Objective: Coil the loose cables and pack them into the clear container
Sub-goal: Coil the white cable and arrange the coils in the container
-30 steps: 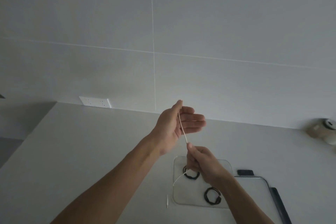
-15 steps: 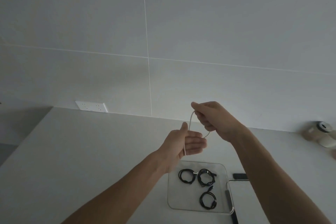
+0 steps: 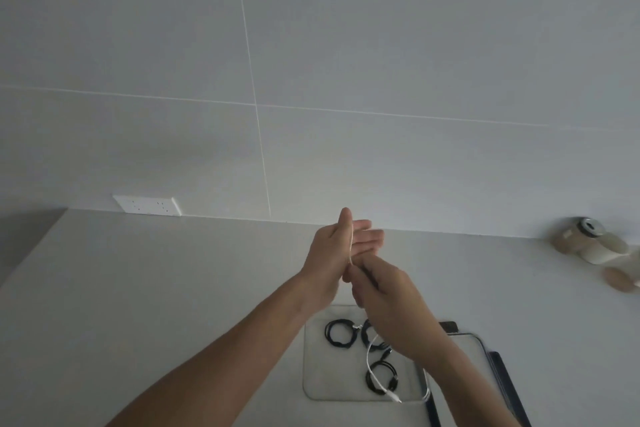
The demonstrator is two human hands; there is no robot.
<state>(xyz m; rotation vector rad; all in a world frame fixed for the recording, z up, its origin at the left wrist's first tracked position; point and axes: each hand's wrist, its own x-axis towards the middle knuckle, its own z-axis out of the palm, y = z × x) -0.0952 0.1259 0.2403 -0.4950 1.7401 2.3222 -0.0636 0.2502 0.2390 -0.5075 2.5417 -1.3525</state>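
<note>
Both hands are raised above the white counter. My left hand [image 3: 337, 253] is held flat with fingers straight, and a thin white cable [image 3: 372, 362] runs across its palm. My right hand [image 3: 384, 302] pinches that cable just below the left palm. The cable's loose end hangs down in a curve, its plug over the clear container's near edge. The clear container [image 3: 313, 378] lies on the counter under my right wrist. Inside it lie three coiled black cables [image 3: 341, 333], one partly hidden by my right hand.
A white wall socket [image 3: 147, 205] sits at the back left of the counter. A beige roll-like object [image 3: 588, 243] lies at the back right. A dark flat device [image 3: 502, 381] and a clear lid [image 3: 476, 340] rest right of the container.
My right hand has come down from above the left hand to below its palm, drawing the white cable around the left hand. The left hand rose slightly.
</note>
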